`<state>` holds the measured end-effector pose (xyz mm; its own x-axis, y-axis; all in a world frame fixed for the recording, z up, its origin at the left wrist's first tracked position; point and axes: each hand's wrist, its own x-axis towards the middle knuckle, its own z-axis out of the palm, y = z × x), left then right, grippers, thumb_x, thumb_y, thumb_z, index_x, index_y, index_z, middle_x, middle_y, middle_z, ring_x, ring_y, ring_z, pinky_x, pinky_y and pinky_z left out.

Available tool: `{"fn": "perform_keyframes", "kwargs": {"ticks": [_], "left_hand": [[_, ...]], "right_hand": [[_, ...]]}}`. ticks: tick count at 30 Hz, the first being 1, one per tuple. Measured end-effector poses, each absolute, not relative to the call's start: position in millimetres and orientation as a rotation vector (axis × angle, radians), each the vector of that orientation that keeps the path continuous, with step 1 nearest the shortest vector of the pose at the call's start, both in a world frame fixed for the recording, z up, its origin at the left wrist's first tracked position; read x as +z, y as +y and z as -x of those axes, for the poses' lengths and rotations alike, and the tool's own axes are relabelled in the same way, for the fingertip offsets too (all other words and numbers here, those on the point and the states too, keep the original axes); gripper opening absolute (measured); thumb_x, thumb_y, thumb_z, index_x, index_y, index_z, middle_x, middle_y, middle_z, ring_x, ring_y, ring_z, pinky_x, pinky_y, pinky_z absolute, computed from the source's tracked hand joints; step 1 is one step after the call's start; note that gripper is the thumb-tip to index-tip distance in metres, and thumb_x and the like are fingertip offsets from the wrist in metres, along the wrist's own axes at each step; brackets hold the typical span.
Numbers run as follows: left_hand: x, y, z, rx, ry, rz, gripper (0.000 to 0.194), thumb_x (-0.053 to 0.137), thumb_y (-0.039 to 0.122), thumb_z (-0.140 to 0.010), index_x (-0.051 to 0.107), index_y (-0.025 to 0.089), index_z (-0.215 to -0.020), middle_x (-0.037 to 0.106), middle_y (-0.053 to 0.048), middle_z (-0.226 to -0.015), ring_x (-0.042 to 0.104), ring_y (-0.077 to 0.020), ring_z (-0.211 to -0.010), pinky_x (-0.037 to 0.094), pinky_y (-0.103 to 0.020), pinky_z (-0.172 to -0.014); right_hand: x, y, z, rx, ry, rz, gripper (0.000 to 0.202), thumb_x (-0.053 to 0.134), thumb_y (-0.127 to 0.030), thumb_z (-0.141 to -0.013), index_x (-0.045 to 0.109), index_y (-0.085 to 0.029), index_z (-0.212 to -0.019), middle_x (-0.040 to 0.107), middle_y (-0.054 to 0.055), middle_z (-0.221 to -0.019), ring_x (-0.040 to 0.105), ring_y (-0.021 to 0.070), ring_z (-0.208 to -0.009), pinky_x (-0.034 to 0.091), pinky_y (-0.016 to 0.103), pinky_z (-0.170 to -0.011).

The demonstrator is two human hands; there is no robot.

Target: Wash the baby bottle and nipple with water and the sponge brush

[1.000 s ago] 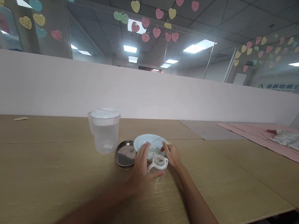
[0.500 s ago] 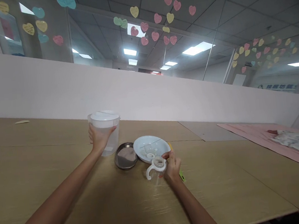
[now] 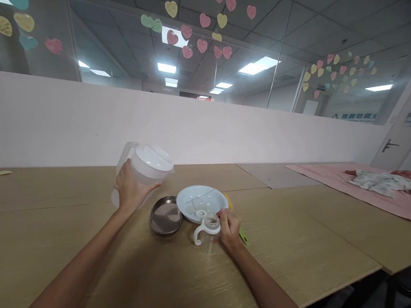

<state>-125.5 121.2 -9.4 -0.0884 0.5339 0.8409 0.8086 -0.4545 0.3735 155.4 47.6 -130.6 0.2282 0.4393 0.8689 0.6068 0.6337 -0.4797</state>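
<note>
My left hand (image 3: 130, 188) grips a translucent plastic pitcher (image 3: 148, 171) with a white lid. It is lifted off the table and tilted, its spout side leaning right. My right hand (image 3: 230, 226) is closed at the right side of a clear baby bottle (image 3: 209, 243) with a white handle ring. The bottle stands upright on the table, its mouth uncovered, and one curved handle shows on its left. Behind it a pale blue bowl (image 3: 215, 200) holds small clear and white parts. Left of the bowl lies a round metal dish (image 3: 165, 216).
A green-handled item (image 3: 243, 237) lies partly behind my right hand. At the far right, a doll-like figure in patterned clothing (image 3: 383, 183) lies on a pink cloth (image 3: 403, 210). A white wall (image 3: 203, 135) with windows above runs along the table's back.
My left hand has raised the pitcher from upright and tipped it rightwards. My right hand stays at the bottle. The view has turned slightly right.
</note>
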Motion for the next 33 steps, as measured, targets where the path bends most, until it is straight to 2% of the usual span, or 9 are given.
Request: {"fn": "perform_keyframes", "kwargs": {"ticks": [3, 12, 21, 27, 33], "left_hand": [[0, 106, 109, -1.458, -1.376, 1.921, 0.109, 0.076, 0.052, -0.056, 0.018, 0.017, -0.141, 0.036, -0.021, -0.142, 0.035, -0.0404, -0.129, 0.03, -0.055, -0.103], [0, 93, 91, -1.219, -1.069, 2.005, 0.092, 0.066, 0.051, -0.069, 0.022, 0.013, -0.141, 0.032, -0.023, -0.145, 0.027, -0.0405, -0.134, 0.018, -0.056, -0.107], [0, 90, 90, -1.169, -1.17, 2.079, 0.087, 0.066, 0.045, -0.07, 0.025, 0.017, -0.141, 0.029, -0.019, -0.148, 0.023, -0.037, -0.137, 0.013, -0.054, -0.109], [-2, 91, 90, -1.139, -1.171, 2.123, 0.087, 0.069, 0.038, -0.069, 0.025, 0.017, -0.142, 0.028, -0.019, -0.148, 0.023, -0.039, -0.137, 0.013, -0.056, -0.109], [4, 86, 87, -1.204, -1.175, 2.138, 0.092, 0.071, 0.045, -0.066, 0.026, 0.017, -0.14, 0.03, -0.019, -0.147, 0.024, -0.0381, -0.136, 0.015, -0.054, -0.109]], "right_hand": [[-130, 47, -157, -0.188, -1.421, 0.95, 0.042, 0.034, -0.03, -0.095, 0.053, -0.018, -0.059, 0.053, 0.002, -0.055, 0.048, 0.014, -0.054, 0.035, 0.027, -0.057], [-128, 41, -158, -0.216, -1.368, 1.022, 0.048, 0.031, -0.032, -0.096, 0.055, -0.018, -0.057, 0.057, 0.003, -0.052, 0.053, 0.0135, -0.05, 0.037, 0.027, -0.053], [-128, 42, -157, -0.165, -1.369, 1.042, 0.049, 0.031, -0.033, -0.095, 0.056, -0.017, -0.057, 0.058, 0.005, -0.053, 0.054, 0.0149, -0.051, 0.037, 0.028, -0.052], [-127, 42, -157, -0.159, -1.38, 1.036, 0.049, 0.031, -0.034, -0.095, 0.056, -0.017, -0.056, 0.057, 0.003, -0.052, 0.053, 0.0135, -0.049, 0.036, 0.026, -0.052], [-124, 41, -157, -0.21, -1.393, 1.017, 0.048, 0.033, -0.031, -0.095, 0.056, -0.016, -0.057, 0.057, 0.003, -0.052, 0.053, 0.0119, -0.049, 0.036, 0.024, -0.052]]}}
